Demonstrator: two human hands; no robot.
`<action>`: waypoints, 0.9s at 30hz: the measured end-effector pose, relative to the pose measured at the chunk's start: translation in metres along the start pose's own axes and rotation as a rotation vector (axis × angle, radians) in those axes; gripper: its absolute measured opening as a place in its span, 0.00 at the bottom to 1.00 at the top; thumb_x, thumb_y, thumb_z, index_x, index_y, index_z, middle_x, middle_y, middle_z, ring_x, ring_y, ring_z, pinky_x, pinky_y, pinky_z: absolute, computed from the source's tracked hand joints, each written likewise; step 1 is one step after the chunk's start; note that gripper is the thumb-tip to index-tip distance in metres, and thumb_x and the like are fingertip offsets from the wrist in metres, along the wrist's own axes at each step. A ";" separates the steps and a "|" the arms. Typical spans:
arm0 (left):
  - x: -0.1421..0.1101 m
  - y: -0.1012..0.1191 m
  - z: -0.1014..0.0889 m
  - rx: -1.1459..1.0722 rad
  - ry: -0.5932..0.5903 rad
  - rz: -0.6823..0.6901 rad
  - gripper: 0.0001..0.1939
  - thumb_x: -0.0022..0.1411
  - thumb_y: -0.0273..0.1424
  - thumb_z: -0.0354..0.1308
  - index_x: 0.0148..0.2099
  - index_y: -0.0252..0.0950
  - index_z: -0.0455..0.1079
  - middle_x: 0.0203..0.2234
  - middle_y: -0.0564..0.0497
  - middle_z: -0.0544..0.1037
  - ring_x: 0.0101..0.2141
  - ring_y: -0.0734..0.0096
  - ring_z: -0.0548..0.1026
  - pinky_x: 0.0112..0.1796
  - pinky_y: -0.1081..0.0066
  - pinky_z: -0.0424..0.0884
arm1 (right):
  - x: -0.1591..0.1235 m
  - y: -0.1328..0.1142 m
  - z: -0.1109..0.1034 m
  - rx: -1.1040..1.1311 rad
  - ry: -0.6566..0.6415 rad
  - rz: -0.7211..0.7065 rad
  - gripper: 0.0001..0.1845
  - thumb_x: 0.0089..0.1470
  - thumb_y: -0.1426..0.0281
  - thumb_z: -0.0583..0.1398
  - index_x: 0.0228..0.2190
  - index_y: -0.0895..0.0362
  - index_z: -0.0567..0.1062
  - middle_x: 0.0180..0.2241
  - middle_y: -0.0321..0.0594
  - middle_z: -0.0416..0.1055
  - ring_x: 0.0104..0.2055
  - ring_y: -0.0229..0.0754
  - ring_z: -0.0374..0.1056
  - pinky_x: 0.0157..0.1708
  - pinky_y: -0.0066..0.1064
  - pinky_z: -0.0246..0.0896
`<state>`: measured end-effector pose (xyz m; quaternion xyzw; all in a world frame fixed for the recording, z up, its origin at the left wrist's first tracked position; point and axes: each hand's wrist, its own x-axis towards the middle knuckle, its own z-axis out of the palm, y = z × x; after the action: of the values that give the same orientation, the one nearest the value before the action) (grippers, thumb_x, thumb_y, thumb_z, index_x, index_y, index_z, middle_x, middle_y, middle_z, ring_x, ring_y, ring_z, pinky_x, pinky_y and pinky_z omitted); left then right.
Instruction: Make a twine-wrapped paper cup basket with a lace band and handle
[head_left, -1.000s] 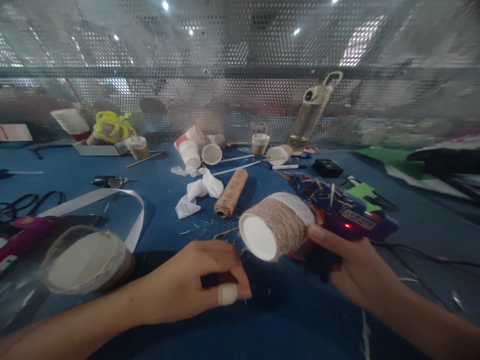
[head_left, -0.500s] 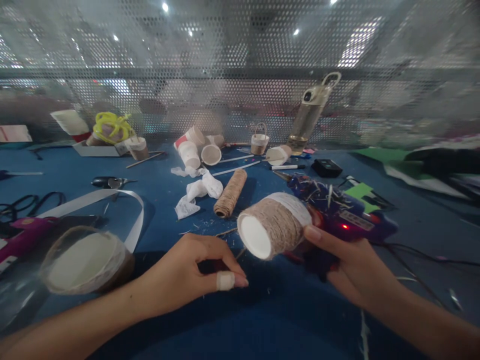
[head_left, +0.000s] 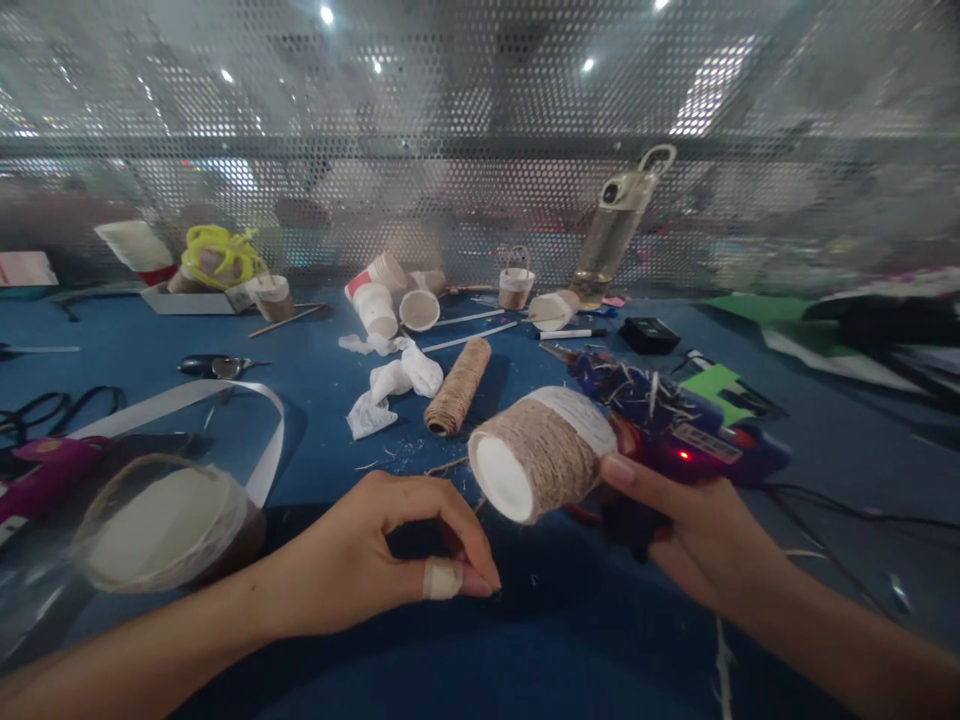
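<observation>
My right hand (head_left: 705,530) grips a paper cup (head_left: 544,455) by its far end, thumb on top. The cup is tilted on its side, its white base turned toward me; brown twine wraps the lower part and a white band covers the rest. My left hand (head_left: 416,545), a beige bandage on its thumb, is closed in a pinch just left of the cup, apart from it. Anything between those fingertips is too small to make out. A short strand of twine (head_left: 480,505) shows between the cup and my left fingers. Behind lies a twine roll (head_left: 459,385).
A blue glue gun (head_left: 675,415) with a lit red light lies right behind the cup. At left are a small basket (head_left: 251,530), white ribbon (head_left: 279,440) and a purple glue gun (head_left: 45,465). Crumpled white material (head_left: 394,385), several cups and a bottle (head_left: 615,240) stand farther back.
My left fingertips have pinched together and moved slightly down. The cup in my right hand has shifted a little left in view; the whole view has drifted slightly too.
</observation>
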<state>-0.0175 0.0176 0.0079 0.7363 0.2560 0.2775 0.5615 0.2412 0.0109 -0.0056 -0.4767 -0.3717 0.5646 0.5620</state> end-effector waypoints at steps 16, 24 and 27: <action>0.003 0.001 0.001 0.221 -0.250 0.187 0.08 0.65 0.23 0.61 0.45 0.35 0.77 0.41 0.46 0.82 0.43 0.68 0.78 0.46 0.73 0.71 | 0.003 0.002 0.002 -0.003 -0.036 -0.009 0.23 0.27 0.60 0.78 0.26 0.52 0.77 0.29 0.34 0.75 0.33 0.42 0.73 0.39 0.35 0.76; 0.000 -0.002 0.002 0.430 0.137 0.192 0.07 0.61 0.29 0.66 0.38 0.36 0.70 0.30 0.55 0.78 0.30 0.76 0.76 0.34 0.78 0.71 | 0.004 0.009 -0.014 -0.322 -0.119 -0.219 0.16 0.42 0.55 0.73 0.28 0.51 0.78 0.32 0.36 0.79 0.37 0.45 0.75 0.40 0.35 0.73; 0.002 -0.003 0.006 0.631 0.225 0.274 0.08 0.61 0.31 0.67 0.38 0.37 0.71 0.28 0.55 0.77 0.27 0.75 0.75 0.30 0.77 0.68 | 0.002 0.006 -0.013 -0.506 -0.135 -0.346 0.15 0.44 0.55 0.72 0.27 0.50 0.78 0.30 0.36 0.78 0.34 0.44 0.74 0.37 0.34 0.74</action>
<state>-0.0125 0.0155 0.0041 0.8658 0.2879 0.3368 0.2326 0.2523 0.0111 -0.0147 -0.4927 -0.6126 0.3804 0.4871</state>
